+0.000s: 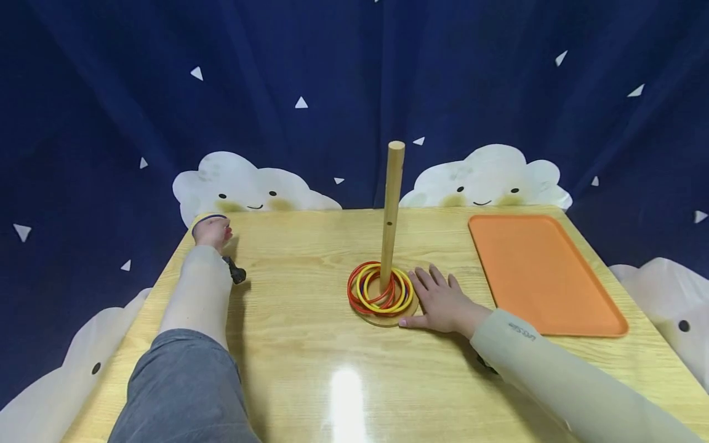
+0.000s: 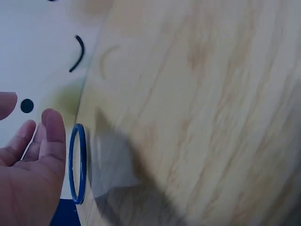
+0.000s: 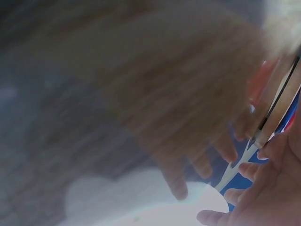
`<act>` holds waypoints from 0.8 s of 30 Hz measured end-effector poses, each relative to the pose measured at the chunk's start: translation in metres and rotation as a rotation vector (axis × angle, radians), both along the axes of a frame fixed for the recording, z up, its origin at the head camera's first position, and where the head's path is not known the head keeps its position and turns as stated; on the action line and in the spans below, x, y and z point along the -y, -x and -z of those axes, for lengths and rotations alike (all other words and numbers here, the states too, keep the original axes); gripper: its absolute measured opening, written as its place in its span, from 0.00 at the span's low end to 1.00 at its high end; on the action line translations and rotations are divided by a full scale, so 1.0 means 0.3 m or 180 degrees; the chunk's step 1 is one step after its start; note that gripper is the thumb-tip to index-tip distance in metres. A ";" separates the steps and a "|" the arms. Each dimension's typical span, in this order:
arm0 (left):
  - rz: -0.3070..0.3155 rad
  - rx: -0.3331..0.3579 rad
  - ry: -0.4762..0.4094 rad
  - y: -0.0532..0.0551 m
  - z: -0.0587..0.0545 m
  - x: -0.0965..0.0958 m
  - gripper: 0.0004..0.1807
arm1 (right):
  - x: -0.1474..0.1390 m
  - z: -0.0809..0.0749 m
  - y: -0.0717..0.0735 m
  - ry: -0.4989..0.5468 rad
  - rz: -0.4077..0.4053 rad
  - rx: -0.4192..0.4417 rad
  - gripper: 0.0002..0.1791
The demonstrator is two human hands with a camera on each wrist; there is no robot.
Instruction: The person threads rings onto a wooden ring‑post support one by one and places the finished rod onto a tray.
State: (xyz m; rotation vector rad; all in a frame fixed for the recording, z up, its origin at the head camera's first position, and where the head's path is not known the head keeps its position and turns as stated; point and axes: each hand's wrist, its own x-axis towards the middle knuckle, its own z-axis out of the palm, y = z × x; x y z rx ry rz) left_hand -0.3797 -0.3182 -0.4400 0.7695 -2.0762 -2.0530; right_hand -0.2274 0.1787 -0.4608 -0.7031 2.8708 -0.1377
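Note:
In the head view, a wooden peg [image 1: 392,209] stands upright on a round wooden base [image 1: 382,320], with several red and yellow rings [image 1: 408,299] and a bit of blue around its foot. My right hand [image 1: 442,306] lies with spread fingers at the right edge of the base, fingertips close to the rings. Far off at the table's back left corner is my left hand [image 1: 212,232], beside a yellow ring [image 1: 199,218] and a blue ring [image 2: 81,165]. The left wrist view shows that hand's fingers [image 2: 52,126] loosely bent, the ring just past them.
An orange tray [image 1: 545,271] lies on the right part of the wooden table [image 1: 299,357]. Behind the table hangs a dark blue curtain [image 1: 332,74] with clouds and white triangles. A small black device [image 1: 235,271] sits at my left wrist.

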 end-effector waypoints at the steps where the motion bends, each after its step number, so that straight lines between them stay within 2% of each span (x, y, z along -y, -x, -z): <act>1: 0.0075 0.0080 0.0088 0.006 0.008 0.006 0.26 | -0.002 0.003 -0.002 0.0005 -0.0004 0.0005 0.62; 6: 0.0593 0.0474 0.0470 0.031 0.034 0.047 0.33 | -0.008 0.015 -0.002 -0.0020 0.0016 -0.0015 0.62; 10: 0.0848 0.0747 0.0538 0.049 0.032 0.071 0.37 | -0.004 0.019 0.007 -0.0013 0.0022 -0.0045 0.62; 12: 0.0882 0.0801 0.0634 0.053 0.022 0.076 0.37 | 0.000 0.016 0.012 0.0008 0.0012 -0.0043 0.63; 16: 0.0934 0.0757 0.0872 0.056 0.018 0.074 0.39 | 0.000 0.003 0.011 0.0035 0.0054 -0.0019 0.62; 20: 0.1156 0.0899 0.0825 0.053 0.023 0.082 0.41 | -0.011 -0.001 0.001 0.0028 0.0107 0.0028 0.62; 22: 0.1301 0.1008 0.0816 0.055 0.018 0.095 0.41 | -0.013 0.002 -0.001 0.0052 0.0102 0.0034 0.62; 24: 0.1419 0.1029 0.0903 0.062 0.005 0.109 0.40 | -0.012 0.007 0.001 0.0087 0.0084 0.0008 0.62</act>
